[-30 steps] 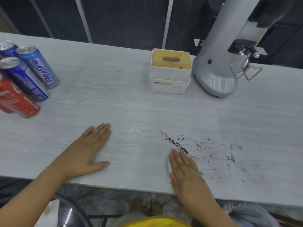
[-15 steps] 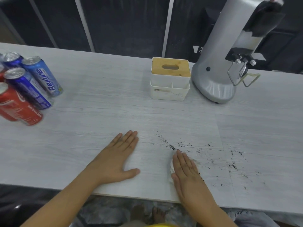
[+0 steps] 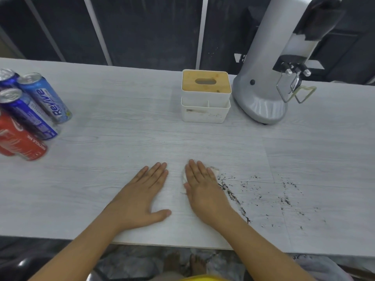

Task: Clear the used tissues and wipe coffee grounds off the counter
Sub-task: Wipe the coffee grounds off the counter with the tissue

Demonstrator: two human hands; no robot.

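My right hand (image 3: pixel 204 189) lies flat on the pale wood-grain counter (image 3: pixel 121 142), pressing down a white tissue (image 3: pixel 214 170) whose edges peek out past the fingers. Dark coffee grounds (image 3: pixel 233 196) run in a line along the hand's right side, and more specks (image 3: pixel 286 199) scatter further right. My left hand (image 3: pixel 142 197) rests palm down just left of the right hand, fingers spread, holding nothing.
A white tissue box with a bamboo lid (image 3: pixel 206 95) stands at the back centre. Beside it on the right is a silver coffee grinder (image 3: pixel 267 86). Several drink cans (image 3: pixel 28 112) lie at the left. The counter's front edge (image 3: pixel 162 245) is close to my wrists.
My right hand has pushed the tissue forward and left across the counter, leaving a line of grounds at its right side. My left hand has slid right, closer to the right hand.
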